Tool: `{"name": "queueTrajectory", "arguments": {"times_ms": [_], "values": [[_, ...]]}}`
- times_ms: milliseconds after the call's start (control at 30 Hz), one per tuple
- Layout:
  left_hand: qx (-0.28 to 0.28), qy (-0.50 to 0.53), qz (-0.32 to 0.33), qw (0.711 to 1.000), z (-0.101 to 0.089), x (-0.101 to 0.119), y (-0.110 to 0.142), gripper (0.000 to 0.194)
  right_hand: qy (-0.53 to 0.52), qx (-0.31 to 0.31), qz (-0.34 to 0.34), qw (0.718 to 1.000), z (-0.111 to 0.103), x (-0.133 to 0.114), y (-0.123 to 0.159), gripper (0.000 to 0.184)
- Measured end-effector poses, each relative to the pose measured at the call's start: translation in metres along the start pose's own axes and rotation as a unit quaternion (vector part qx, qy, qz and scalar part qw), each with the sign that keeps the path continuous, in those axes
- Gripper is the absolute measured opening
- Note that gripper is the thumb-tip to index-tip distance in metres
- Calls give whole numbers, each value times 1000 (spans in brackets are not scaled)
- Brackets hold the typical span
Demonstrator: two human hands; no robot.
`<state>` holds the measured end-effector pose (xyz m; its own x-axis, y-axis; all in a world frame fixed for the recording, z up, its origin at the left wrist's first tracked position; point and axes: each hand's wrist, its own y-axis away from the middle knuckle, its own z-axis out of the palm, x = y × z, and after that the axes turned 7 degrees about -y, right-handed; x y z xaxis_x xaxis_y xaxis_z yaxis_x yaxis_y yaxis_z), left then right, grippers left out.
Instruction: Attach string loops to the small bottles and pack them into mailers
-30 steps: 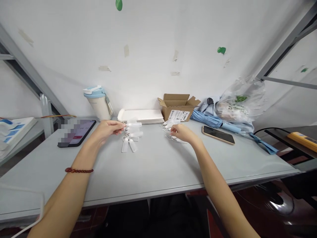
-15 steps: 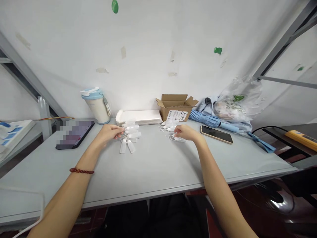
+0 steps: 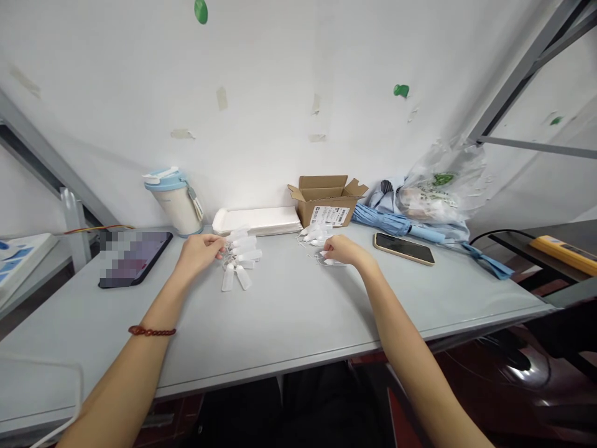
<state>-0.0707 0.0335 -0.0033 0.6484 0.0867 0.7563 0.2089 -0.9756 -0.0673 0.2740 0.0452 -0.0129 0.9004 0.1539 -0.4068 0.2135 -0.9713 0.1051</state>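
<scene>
My left hand (image 3: 201,252) rests at the left side of a fanned-out group of small translucent white tags (image 3: 243,244) with thin cords. Its thumb and fingers are pinched at the cord ends; the exact grip is too small to make out. My right hand (image 3: 347,250) reaches down to a second, smaller group, with its fingertips closed on a small white tag (image 3: 336,263) lying nearest me. Just behind that hand lie several more white tags (image 3: 315,233), partly overlapping. The fingers cover part of the held tag.
At the wall stand a cream-and-blue tumbler (image 3: 177,205), a stack of white envelopes (image 3: 259,219) and an open cardboard box (image 3: 326,205). A dark tablet-like device (image 3: 135,258) lies left. A phone (image 3: 403,247), a folded blue umbrella (image 3: 396,223) and a plastic bag (image 3: 443,186) lie right.
The whole view has shifted slightly, so everything sits a little further left. Both hands stay at their groups of tags, with only slight finger movement.
</scene>
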Motion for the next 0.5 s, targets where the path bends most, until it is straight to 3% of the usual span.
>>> {"name": "queueTrajectory", "arguments": {"times_ms": [267,500], "values": [[0,29,59,998,7,18,15,25,-47,35,-60,996,-1,-11,3,11],[-106,47,96,989,26,43,42,28,-179,51,-178,966,11,-42,12,11]]}}
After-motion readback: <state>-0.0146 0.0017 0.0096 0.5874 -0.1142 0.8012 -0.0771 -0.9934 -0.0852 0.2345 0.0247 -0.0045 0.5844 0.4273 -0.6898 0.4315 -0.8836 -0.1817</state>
